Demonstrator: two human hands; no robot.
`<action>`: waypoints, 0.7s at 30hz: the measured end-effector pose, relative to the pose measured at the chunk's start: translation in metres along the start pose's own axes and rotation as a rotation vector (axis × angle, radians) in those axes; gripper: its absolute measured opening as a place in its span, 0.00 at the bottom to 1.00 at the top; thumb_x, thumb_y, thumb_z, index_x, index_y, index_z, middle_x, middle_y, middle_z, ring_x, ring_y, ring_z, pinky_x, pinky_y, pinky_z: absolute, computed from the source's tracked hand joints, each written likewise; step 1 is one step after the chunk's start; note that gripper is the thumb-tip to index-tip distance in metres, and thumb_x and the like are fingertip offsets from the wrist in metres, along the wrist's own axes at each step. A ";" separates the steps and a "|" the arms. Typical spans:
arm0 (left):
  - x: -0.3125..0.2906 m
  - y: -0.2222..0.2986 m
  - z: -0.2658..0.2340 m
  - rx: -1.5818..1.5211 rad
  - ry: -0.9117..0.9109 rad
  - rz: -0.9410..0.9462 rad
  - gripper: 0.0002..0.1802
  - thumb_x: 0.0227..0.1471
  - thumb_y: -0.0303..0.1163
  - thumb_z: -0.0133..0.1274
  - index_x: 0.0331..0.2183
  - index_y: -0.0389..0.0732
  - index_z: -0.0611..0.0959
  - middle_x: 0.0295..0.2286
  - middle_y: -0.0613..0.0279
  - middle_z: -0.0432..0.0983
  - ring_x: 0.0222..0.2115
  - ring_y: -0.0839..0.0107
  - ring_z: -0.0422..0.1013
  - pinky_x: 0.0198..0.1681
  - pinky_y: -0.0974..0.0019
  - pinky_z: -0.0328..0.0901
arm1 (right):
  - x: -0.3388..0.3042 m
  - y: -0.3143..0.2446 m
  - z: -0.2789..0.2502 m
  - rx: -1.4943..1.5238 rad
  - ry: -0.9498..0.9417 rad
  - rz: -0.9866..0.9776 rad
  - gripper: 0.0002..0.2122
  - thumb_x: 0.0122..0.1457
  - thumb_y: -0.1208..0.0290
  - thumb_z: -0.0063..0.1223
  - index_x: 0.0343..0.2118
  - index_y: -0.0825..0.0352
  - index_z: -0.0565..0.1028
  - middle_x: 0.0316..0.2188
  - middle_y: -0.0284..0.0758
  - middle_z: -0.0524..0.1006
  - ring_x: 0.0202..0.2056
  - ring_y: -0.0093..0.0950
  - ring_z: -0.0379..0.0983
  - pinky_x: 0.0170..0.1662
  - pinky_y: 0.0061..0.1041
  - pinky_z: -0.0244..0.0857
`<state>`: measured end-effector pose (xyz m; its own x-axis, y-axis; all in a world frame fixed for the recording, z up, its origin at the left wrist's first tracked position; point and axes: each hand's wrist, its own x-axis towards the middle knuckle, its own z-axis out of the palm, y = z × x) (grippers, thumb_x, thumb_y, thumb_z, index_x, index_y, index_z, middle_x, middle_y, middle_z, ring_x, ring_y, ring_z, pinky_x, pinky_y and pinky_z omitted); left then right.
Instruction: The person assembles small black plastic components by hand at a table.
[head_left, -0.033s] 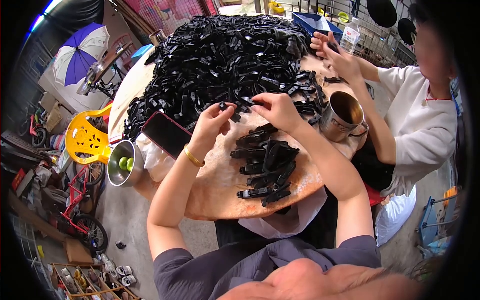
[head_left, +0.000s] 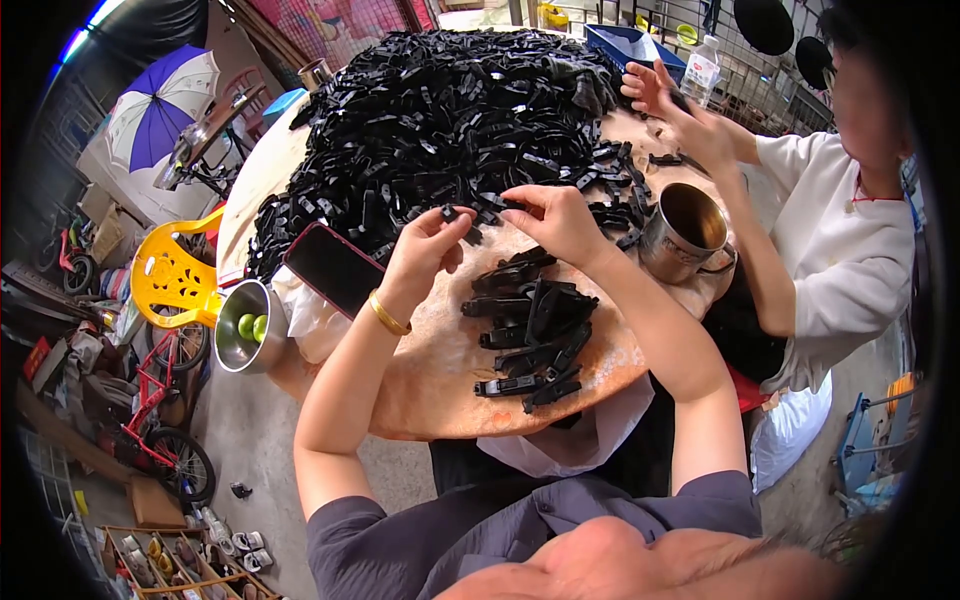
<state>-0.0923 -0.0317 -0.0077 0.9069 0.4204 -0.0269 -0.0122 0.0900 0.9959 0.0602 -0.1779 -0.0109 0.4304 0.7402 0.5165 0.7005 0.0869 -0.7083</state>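
Note:
My left hand [head_left: 425,248], with a gold bangle on its wrist, pinches a small black plastic part [head_left: 450,213] between thumb and fingertips. Just to its right, my right hand [head_left: 560,225] has thumb and forefinger closed on the end of another black plastic part [head_left: 490,201] at the pile's near edge. A large heap of similar black plastic parts [head_left: 440,120] covers the far side of the round table [head_left: 430,385]. Below my right hand lies a smaller stack of longer black pieces [head_left: 535,325], roughly lined up.
A dark phone [head_left: 333,270] lies left of my left hand, near a metal bowl [head_left: 232,335] holding green fruit. At right stand a steel mug [head_left: 682,235] and a clear bottle [head_left: 702,70]. A co-worker's hands [head_left: 685,115] hold a dark piece. A yellow chair [head_left: 160,270] stands left.
The part in my left fingers has shifted very slightly. The co-worker's hands have moved a little; my right hand stays nearly still.

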 end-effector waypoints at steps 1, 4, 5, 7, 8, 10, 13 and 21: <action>-0.001 0.001 0.004 -0.046 -0.034 -0.036 0.12 0.51 0.34 0.53 0.37 0.39 0.78 0.16 0.72 0.68 0.15 0.84 0.65 0.18 0.80 0.60 | -0.001 -0.007 -0.002 0.028 -0.007 -0.017 0.11 0.48 0.73 0.57 0.36 0.68 0.76 0.22 0.35 0.77 0.21 0.19 0.69 0.26 0.18 0.64; -0.004 0.004 0.010 -0.160 -0.126 -0.090 0.14 0.52 0.33 0.51 0.41 0.38 0.75 0.20 0.67 0.71 0.18 0.78 0.70 0.21 0.77 0.65 | -0.002 -0.004 -0.001 0.099 0.014 -0.066 0.10 0.48 0.78 0.56 0.36 0.69 0.76 0.24 0.30 0.75 0.22 0.14 0.65 0.26 0.13 0.61; -0.007 0.009 0.016 -0.220 -0.128 -0.118 0.15 0.53 0.32 0.50 0.42 0.38 0.73 0.23 0.64 0.72 0.21 0.75 0.72 0.24 0.75 0.67 | -0.002 -0.001 -0.002 0.140 0.043 -0.099 0.11 0.48 0.80 0.56 0.37 0.69 0.76 0.26 0.29 0.75 0.23 0.14 0.66 0.26 0.12 0.61; -0.006 0.010 0.016 -0.334 -0.177 -0.159 0.16 0.54 0.31 0.48 0.44 0.35 0.70 0.31 0.58 0.73 0.31 0.66 0.74 0.35 0.68 0.71 | -0.002 0.000 -0.005 0.179 0.037 -0.071 0.11 0.49 0.81 0.54 0.37 0.69 0.76 0.28 0.29 0.74 0.25 0.14 0.66 0.27 0.12 0.61; -0.005 0.006 0.014 -0.333 -0.176 -0.159 0.16 0.54 0.31 0.48 0.44 0.35 0.70 0.31 0.58 0.73 0.31 0.66 0.74 0.35 0.68 0.71 | -0.001 0.000 -0.005 0.219 0.028 -0.047 0.11 0.49 0.83 0.53 0.37 0.69 0.76 0.29 0.29 0.73 0.26 0.14 0.66 0.28 0.12 0.62; -0.003 0.000 0.011 -0.406 -0.120 -0.153 0.13 0.54 0.30 0.47 0.41 0.35 0.71 0.32 0.57 0.72 0.32 0.65 0.74 0.38 0.66 0.70 | -0.001 -0.001 -0.004 0.212 0.036 -0.059 0.11 0.49 0.85 0.51 0.37 0.68 0.77 0.29 0.29 0.72 0.27 0.14 0.66 0.29 0.11 0.62; -0.002 -0.001 0.012 -0.338 -0.091 -0.121 0.11 0.54 0.29 0.46 0.39 0.34 0.71 0.32 0.56 0.72 0.33 0.64 0.74 0.39 0.64 0.71 | -0.002 -0.007 -0.003 0.173 0.031 -0.095 0.12 0.47 0.87 0.50 0.35 0.68 0.77 0.29 0.31 0.74 0.28 0.15 0.68 0.30 0.12 0.63; -0.009 0.005 0.021 -0.215 -0.052 -0.061 0.13 0.51 0.21 0.43 0.41 0.28 0.69 0.34 0.51 0.70 0.36 0.57 0.73 0.44 0.62 0.69 | -0.001 -0.003 0.002 -0.005 0.056 -0.387 0.12 0.43 0.88 0.50 0.30 0.65 0.79 0.30 0.32 0.77 0.32 0.26 0.71 0.37 0.20 0.66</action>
<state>-0.0919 -0.0536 -0.0007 0.9293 0.3613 -0.0761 -0.0413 0.3067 0.9509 0.0562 -0.1777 -0.0099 0.1644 0.6158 0.7706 0.8200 0.3489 -0.4538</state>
